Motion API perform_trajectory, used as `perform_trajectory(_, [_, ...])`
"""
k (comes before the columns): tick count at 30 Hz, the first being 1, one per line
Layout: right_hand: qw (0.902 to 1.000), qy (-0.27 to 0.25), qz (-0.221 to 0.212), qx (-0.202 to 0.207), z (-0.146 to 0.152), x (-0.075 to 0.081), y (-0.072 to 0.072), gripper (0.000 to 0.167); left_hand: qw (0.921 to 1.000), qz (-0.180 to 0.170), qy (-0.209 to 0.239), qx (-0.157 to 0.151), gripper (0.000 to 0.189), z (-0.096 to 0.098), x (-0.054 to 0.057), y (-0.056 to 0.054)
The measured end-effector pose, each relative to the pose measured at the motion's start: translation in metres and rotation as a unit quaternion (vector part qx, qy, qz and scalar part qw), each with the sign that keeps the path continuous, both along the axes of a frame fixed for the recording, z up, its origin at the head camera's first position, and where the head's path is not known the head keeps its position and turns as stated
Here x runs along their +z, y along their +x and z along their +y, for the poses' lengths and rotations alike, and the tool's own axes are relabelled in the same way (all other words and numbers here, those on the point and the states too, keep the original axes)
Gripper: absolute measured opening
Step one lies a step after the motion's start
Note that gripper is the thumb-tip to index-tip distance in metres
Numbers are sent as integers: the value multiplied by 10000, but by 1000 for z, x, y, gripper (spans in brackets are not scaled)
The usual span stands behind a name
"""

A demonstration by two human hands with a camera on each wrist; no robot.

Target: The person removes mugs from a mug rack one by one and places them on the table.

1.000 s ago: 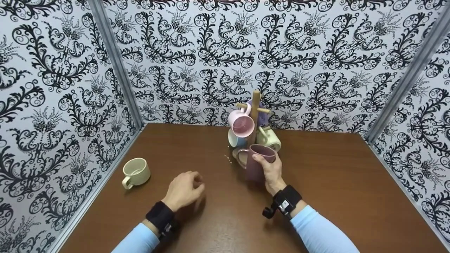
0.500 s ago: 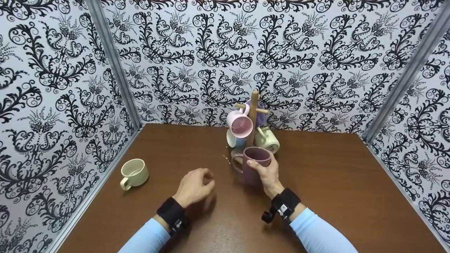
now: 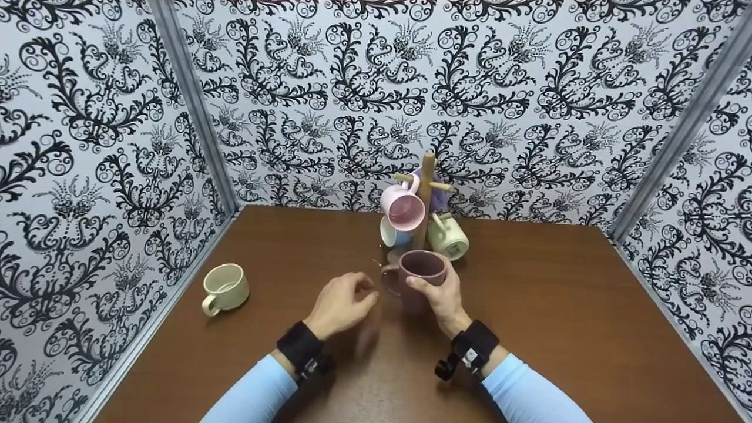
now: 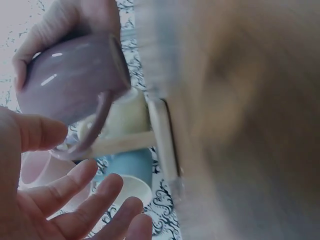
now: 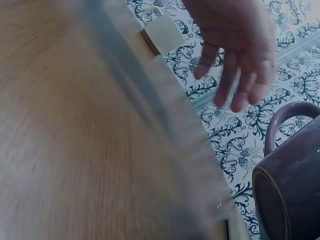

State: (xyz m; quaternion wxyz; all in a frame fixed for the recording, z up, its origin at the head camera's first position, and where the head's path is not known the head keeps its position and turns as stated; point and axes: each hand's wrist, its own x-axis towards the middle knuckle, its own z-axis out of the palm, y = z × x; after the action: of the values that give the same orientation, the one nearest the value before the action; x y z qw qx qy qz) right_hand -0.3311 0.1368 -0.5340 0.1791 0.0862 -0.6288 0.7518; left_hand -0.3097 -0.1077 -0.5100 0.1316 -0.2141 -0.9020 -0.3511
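My right hand (image 3: 445, 298) grips a mauve mug (image 3: 413, 289) by its side, rim up and handle pointing left. In the right wrist view the mug (image 5: 295, 185) appears at the right edge, its base turned toward the camera. My left hand (image 3: 343, 304) is just left of the handle, fingers loosely bent and holding nothing. The left wrist view shows the thumb and fingers (image 4: 107, 187) of that hand spread near the handle (image 4: 100, 117); whether they touch it cannot be told. Behind the mug stands a wooden mug tree (image 3: 428, 170), its base partly hidden.
On the tree hang a pink mug (image 3: 403, 207), a light blue mug (image 3: 396, 236), a pale green mug (image 3: 449, 239) and a mostly hidden purple one (image 3: 438, 201). A pale green cup (image 3: 228, 288) stands at the left of the brown table (image 3: 546, 305). Patterned walls enclose it.
My right hand has brought the mauve mug a little nearer and to the left, away from the tree. My left hand has moved right, toward the mug's handle.
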Motion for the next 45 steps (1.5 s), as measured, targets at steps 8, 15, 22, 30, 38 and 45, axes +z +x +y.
perform_trajectory(8, [9996,159,208,48,0,1,3,67,9994,-200,276,111,24,13,9,-3])
perform_trajectory(15, [9996,176,226,50,5,0,5,67,9969,-524,592,35,31,17,12,-5])
perform_trajectory(22, [9969,252,404,619,9,-3,7,70,9909,-732,1086,-307,37,23,14,-7])
perform_trajectory(30, [9898,389,698,1181,13,-7,8,78,9317,-2469,2234,-1454,45,32,12,-9])
perform_trajectory(38, [9844,519,939,1392,18,-7,10,81,8640,-3618,3057,-1707,35,32,13,-9])
perform_trajectory(45, [9811,544,874,1639,19,-10,10,79,8402,-4338,2699,-1817,46,25,17,-2])
